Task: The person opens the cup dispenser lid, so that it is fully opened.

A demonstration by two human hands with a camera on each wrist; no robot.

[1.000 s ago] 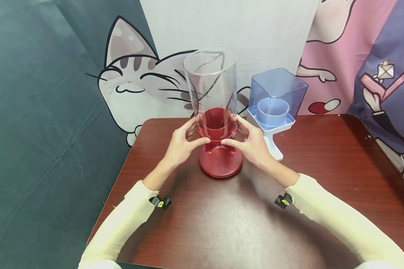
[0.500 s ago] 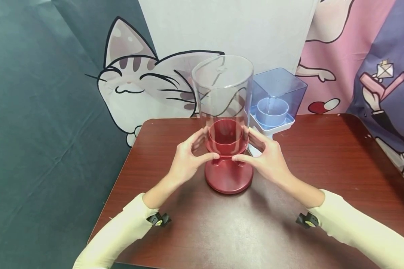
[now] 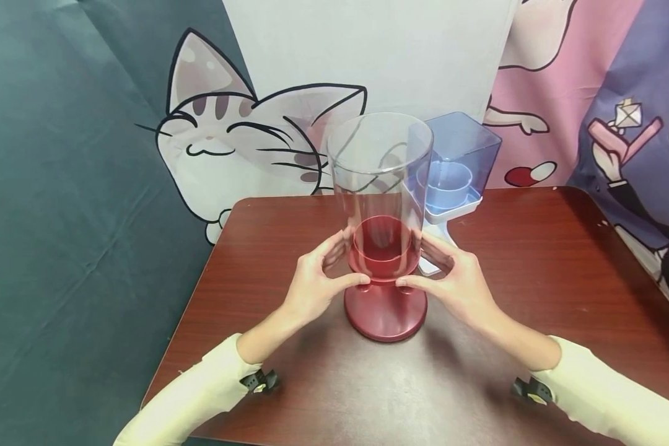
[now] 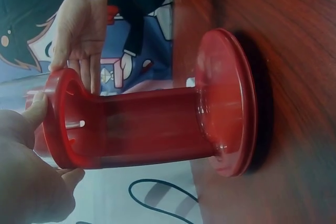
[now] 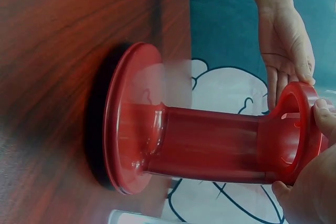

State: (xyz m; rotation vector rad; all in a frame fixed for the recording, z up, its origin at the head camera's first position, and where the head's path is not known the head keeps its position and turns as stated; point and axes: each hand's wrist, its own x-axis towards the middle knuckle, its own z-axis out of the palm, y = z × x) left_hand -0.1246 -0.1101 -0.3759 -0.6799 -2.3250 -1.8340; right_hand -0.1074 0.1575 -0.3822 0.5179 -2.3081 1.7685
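In the head view a red pedestal stand (image 3: 386, 314) bears a tall clear cylinder (image 3: 376, 189), upright. My left hand (image 3: 305, 290) and right hand (image 3: 464, 286) grip the red collar from both sides. Both thumbs lie across the collar's front, and the other fingers reach back around its sides. From the left wrist the stand's column (image 4: 152, 127) and round base show sideways. The right wrist view has the same column (image 5: 210, 142). Whether the base touches the table cannot be told. I see nothing inside the cylinder.
Behind it to the right stands a translucent blue square container (image 3: 465, 139) on a white stand (image 3: 430, 266), partly hidden by the cylinder. Both are over a brown wooden table (image 3: 535, 272). A printed cat backdrop (image 3: 212, 161) hangs behind the table.
Both hands have brought the red stand and its clear cylinder toward me and slightly right. Their grip on the collar looks the same. The blue container has stayed in place.
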